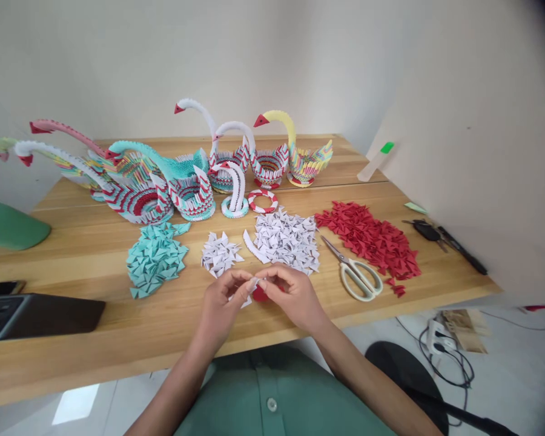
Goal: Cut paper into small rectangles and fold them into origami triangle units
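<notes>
Wood table (pixel 118 342): nr front edge, L hand (pixel 221 300) + R hand (pixel 297 298) both pinch white paper pc (pixel 255 281); best press lightly, folds aligned

The person wears a muted green shirt (pixel 227 402) of one even colour. A placket (pixel 267 375) with straight edges runs down its front, and a round, pale, shiny button (pixel 272 404) sits on it. The forearms (pixel 175 378) and hands (pixel 295 297) are bare.
</notes>
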A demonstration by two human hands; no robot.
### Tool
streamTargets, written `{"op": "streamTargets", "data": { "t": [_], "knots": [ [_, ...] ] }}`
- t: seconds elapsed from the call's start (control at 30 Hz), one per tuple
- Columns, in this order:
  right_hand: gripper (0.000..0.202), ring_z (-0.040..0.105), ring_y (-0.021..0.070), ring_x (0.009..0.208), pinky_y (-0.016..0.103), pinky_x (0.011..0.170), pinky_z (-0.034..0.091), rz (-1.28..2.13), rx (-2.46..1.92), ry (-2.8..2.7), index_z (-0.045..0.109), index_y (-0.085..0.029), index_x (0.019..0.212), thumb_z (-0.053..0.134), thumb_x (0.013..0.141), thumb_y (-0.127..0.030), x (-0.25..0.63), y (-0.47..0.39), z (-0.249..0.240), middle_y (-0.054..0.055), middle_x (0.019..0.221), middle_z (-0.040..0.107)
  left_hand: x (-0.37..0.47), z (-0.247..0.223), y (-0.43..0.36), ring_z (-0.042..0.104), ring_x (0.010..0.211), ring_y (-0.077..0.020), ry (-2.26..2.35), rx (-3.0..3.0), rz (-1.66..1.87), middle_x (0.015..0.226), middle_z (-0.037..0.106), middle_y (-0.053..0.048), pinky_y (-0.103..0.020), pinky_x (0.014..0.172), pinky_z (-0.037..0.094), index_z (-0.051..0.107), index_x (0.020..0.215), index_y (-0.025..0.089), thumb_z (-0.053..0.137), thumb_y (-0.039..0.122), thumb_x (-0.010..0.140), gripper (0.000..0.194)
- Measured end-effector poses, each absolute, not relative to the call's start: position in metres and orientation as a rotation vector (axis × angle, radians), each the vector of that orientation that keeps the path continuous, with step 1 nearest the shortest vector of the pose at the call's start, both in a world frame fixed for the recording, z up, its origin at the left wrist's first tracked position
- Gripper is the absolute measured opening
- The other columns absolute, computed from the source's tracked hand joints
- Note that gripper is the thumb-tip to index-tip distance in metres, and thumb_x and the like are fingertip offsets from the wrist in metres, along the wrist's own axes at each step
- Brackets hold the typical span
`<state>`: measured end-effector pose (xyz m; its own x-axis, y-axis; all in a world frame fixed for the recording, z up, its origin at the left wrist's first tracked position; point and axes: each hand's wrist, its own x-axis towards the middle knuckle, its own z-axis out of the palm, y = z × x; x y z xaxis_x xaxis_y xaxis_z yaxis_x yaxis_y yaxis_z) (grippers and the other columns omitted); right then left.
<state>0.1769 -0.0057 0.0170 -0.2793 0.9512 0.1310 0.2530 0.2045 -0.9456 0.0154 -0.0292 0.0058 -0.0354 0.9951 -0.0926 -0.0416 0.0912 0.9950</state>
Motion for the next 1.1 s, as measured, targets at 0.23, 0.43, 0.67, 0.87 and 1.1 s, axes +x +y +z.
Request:
{"op": "streamTargets", "data": {
  "t": [0.23,0.43,0.67,0.87,1.1],
  "knots": [
    [0.016,0.06,0.0139,0.07,0.026,0.067,0.045,0.935,-1.135,-1.828,0.071,-0.021,0.086,0.059,0.083,-0.011,0.178,-0.007,0.02,0.0,0.077,0.067,0.013,0.01,-0.032,0.061,0.067,-0.0136,1.43,1.556,1.131,0.075,0.071,-0.001,-0.024,0.065,0.047,0.069,0.079,0.018,0.063,0.025,0.083,0.01],
    [0.018,0.06,0.0135,0.069,0.025,0.066,0.045,0.911,-1.108,-1.849,0.07,-0.02,0.089,0.057,0.083,-0.009,0.177,-0.007,0.019,0.0,0.077,0.065,0.012,0.011,-0.037,0.065,0.067,-0.0146,1.502,1.841,1.175,0.074,0.073,-0.001,-0.024,0.063,0.049,0.068,0.08,0.019,0.058,0.02,0.088,0.012],
    [0.021,0.061,0.015,0.075,0.026,0.071,0.046,0.854,-1.118,-1.794,0.064,-0.02,0.09,0.052,0.079,-0.007,0.17,-0.009,0.013,0.001,0.084,0.066,0.019,0.001,-0.039,0.07,0.086,-0.0192,1.561,2.247,1.292,0.093,0.076,-0.006,-0.03,0.079,0.052,0.066,0.093,0.019,0.057,0.013,0.088,0.012],
    [0.016,0.059,0.0154,0.07,0.028,0.068,0.046,0.785,-1.212,-1.667,0.061,-0.021,0.084,0.052,0.078,-0.01,0.166,-0.012,0.009,0.001,0.078,0.064,0.025,0.001,-0.038,0.069,0.087,-0.0214,1.66,2.154,1.216,0.098,0.074,-0.008,-0.032,0.078,0.053,0.063,0.107,0.022,0.057,0.016,0.088,0.02],
    [0.018,0.059,0.0161,0.075,0.028,0.071,0.047,0.812,-1.19,-1.646,0.061,-0.021,0.09,0.052,0.079,-0.01,0.163,-0.013,0.009,0.001,0.084,0.066,0.029,0.001,-0.038,0.069,0.094,-0.0229,1.667,2.046,1.234,0.103,0.073,-0.008,-0.034,0.084,0.053,0.063,0.112,0.023,0.057,0.014,0.087,0.027]
  ]
}}
